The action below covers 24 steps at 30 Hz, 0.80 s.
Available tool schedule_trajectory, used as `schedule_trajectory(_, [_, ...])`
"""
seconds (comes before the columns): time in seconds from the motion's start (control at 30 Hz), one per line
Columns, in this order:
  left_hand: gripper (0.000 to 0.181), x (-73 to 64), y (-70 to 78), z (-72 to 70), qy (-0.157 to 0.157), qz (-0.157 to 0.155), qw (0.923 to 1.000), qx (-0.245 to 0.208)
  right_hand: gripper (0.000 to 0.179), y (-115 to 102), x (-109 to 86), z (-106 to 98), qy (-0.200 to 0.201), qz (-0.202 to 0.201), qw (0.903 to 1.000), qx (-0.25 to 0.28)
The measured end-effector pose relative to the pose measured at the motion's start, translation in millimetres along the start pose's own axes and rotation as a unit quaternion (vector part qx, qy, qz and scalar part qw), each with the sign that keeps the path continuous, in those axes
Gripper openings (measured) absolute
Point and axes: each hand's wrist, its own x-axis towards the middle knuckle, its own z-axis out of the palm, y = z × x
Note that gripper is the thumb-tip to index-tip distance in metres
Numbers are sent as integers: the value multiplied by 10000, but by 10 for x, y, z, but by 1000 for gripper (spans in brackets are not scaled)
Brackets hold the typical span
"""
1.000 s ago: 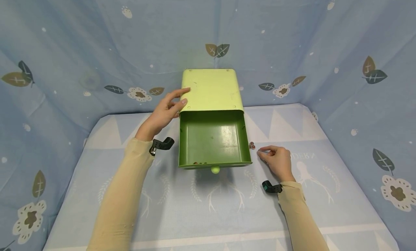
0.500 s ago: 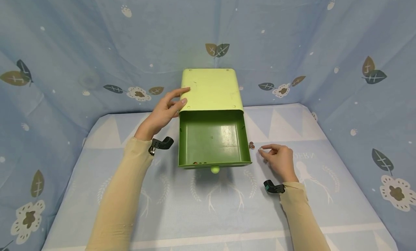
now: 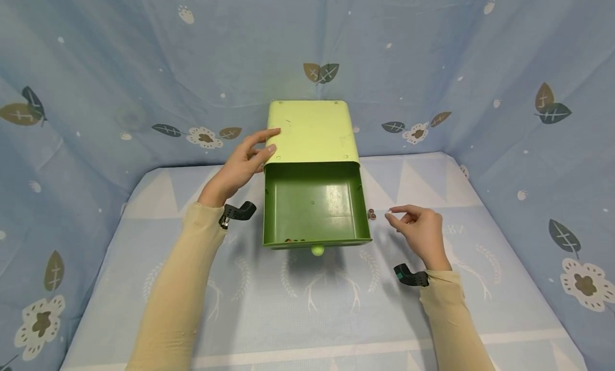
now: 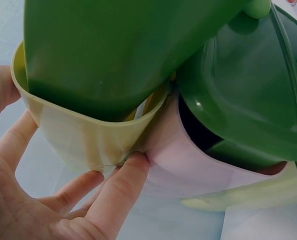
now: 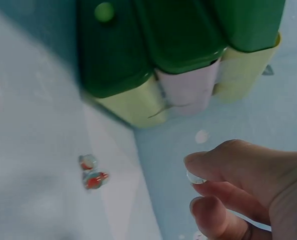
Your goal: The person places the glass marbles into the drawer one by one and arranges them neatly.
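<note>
A small drawer cabinet [image 3: 312,131] stands at the back middle, with its top green drawer [image 3: 314,203] pulled out. In the left wrist view its yellow top shell [image 4: 83,135] sits above a pink one. My left hand [image 3: 235,171] rests on the cabinet's left side, fingers spread and mostly straight against the shell and its upper edge. To the drawer's right, my right hand [image 3: 420,232] pinches a small pale glass marble [image 5: 195,178] between thumb and index finger, above the table. Reddish marbles [image 3: 372,214] lie beside the drawer; in the right wrist view they look clear with red.
Small reddish things [image 3: 289,241] lie along the drawer's front wall, partly hidden. A round green knob [image 3: 317,250] sticks out at the drawer front. The table has a pale blue patterned cloth [image 3: 307,317], and a blue patterned curtain [image 3: 408,56] hangs around it.
My right hand has lifted slightly and moved a little to the right, and the pale marble in its pinch now shows more clearly. The left hand stays on the cabinet.
</note>
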Motion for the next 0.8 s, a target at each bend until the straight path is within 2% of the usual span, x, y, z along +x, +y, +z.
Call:
schedule_trajectory(0.43, [53,0,6,0,-19,-9,10000,-6,17,-252,-30,-167,200,-200,9996,78])
schedule_trajectory(0.8, [54,4,1,0,-7,-29,10000,-39,18,-467,-78,-295,154,-355,9987,334])
